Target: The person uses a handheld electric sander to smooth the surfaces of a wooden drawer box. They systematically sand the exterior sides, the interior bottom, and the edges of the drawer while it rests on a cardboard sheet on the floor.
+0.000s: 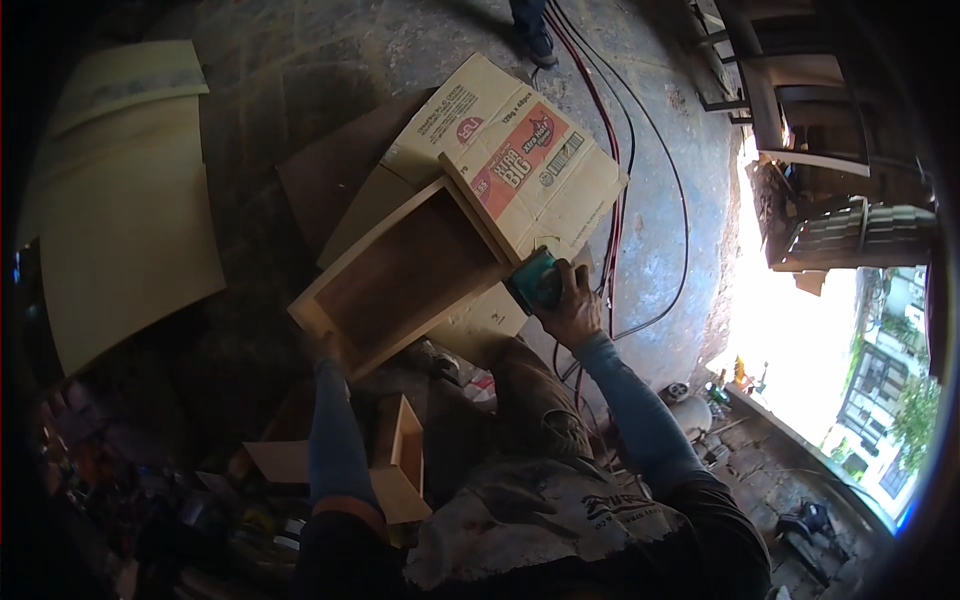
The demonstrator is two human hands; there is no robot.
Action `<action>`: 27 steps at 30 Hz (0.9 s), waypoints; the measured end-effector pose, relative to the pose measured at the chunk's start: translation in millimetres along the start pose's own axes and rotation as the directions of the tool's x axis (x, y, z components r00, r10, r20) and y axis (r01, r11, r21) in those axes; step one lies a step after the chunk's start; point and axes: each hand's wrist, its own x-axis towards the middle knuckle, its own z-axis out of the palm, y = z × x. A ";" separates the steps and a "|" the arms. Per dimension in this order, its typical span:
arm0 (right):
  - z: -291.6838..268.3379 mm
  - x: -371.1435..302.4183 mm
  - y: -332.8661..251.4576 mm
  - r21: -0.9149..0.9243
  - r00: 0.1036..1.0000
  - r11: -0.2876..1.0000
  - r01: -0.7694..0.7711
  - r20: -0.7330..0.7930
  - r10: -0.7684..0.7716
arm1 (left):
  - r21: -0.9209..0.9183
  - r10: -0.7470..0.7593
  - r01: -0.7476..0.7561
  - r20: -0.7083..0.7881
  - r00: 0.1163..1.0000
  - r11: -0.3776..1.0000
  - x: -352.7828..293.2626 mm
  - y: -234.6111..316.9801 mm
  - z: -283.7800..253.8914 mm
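A wooden drawer [408, 268] with pale sides and a brown bottom lies tilted across a flattened cardboard box [590, 190] in front of me. My left hand [326, 346], dim and a little blurred, is closed on the drawer's near left corner. In my right hand [574, 308] is a green palm sander [537, 280], my fingers wrapped round its body. The sander sits against the right end of the drawer's front panel [478, 212]. Its sanding face is hidden.
Red and dark cables [612, 150] run along the floor to the right. Another person's shoe [541, 48] stands at the far edge. Pale boards [135, 220] lie at left. A smaller wooden drawer [402, 458] is beside my left forearm. Dark wooden furniture [800, 90] stands at upper right.
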 end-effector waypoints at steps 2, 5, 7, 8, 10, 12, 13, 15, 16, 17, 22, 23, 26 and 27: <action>0.3 20.5 -10.7 -0.063 1.000 0.998 0.000 0.024 0.002 | -0.038 0.247 -0.251 -0.092 0.965 0.967 -60.8 62.9 -3.8; 3.7 63.8 -65.6 -0.092 0.997 0.993 0.068 0.053 -0.063 | -0.155 0.582 -0.562 0.177 0.793 0.813 -122.9 82.8 16.4; 11.6 110.1 -95.8 -0.101 0.992 0.987 0.124 0.042 -0.121 | -0.078 0.605 -0.612 0.289 0.742 0.787 -150.2 83.4 48.4; 18.8 134.5 -106.5 -0.110 0.987 0.981 0.160 0.012 -0.160 | -0.002 0.604 -0.626 0.261 0.753 0.780 -158.0 88.7 57.0; 18.9 178.4 -150.5 -0.136 0.986 0.977 0.161 -0.010 -0.164 | 0.119 0.574 -0.603 0.210 0.792 0.789 -153.8 88.8 78.1; 25.3 213.5 -185.5 -0.133 0.980 0.973 0.188 -0.046 -0.196 | 0.198 0.522 -0.549 0.176 0.835 0.812 -138.2 68.1 106.2; 27.0 220.6 -181.3 -0.139 0.982 0.974 0.180 -0.030 -0.186 | 0.210 0.520 -0.554 0.200 0.831 0.805 -139.2 66.5 110.9; 27.3 229.8 -182.8 -0.148 0.985 0.974 0.173 -0.004 -0.175 | 0.236 0.514 -0.563 0.238 0.824 0.792 -135.2 71.9 107.1; 27.7 213.7 -176.7 -0.172 0.986 0.971 0.167 0.004 -0.168 | 0.222 0.502 -0.554 0.249 0.828 0.802 -135.9 74.0 103.6; 25.2 183.3 -165.9 -0.199 0.988 0.967 0.156 0.011 -0.157 | 0.205 0.493 -0.548 0.264 0.829 0.811 -138.7 75.3 98.0; 11.1 121.4 -147.3 -0.127 0.996 0.990 0.056 0.076 -0.046 | 0.221 0.491 -0.533 0.221 0.843 0.816 -143.3 71.5 96.1; 18.0 136.6 -153.1 -0.128 0.999 0.991 0.035 0.021 -0.033 | 0.212 0.502 -0.543 0.220 0.837 0.813 -143.7 71.7 98.9; 37.7 195.8 -188.6 -0.151 0.987 0.976 0.155 -0.010 -0.158 | 0.207 0.503 -0.536 0.193 0.843 0.819 -139.7 72.4 105.6; 36.0 206.0 -200.0 -0.193 0.978 0.961 0.196 -0.031 -0.206 | 0.197 0.505 -0.536 0.187 0.842 0.821 -142.6 73.1 108.7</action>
